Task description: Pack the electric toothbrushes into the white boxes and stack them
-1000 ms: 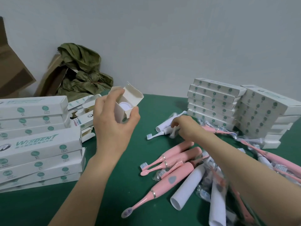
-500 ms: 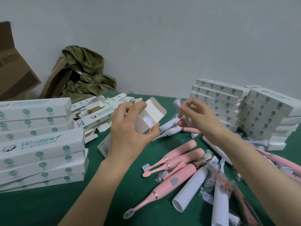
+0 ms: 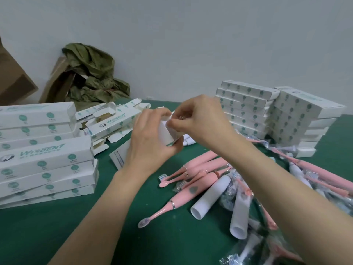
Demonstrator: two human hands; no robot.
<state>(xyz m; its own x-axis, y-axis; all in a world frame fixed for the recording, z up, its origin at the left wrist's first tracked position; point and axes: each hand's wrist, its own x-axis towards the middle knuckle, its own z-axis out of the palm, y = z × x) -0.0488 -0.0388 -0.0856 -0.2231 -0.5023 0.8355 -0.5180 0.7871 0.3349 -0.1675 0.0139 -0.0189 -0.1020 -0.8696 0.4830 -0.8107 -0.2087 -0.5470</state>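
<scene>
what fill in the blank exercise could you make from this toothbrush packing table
The table is covered in ____ cloth.
The toothbrush with the grey button is ____.
The stacked boxes on the left carry the brand name ____.
The left hand grips an open white ____ as the right hand pinches a small wrapped piece at its mouth.
Missing words: green; pink; Wisdent; box

Right hand brought brush head (probably) to box.
</scene>
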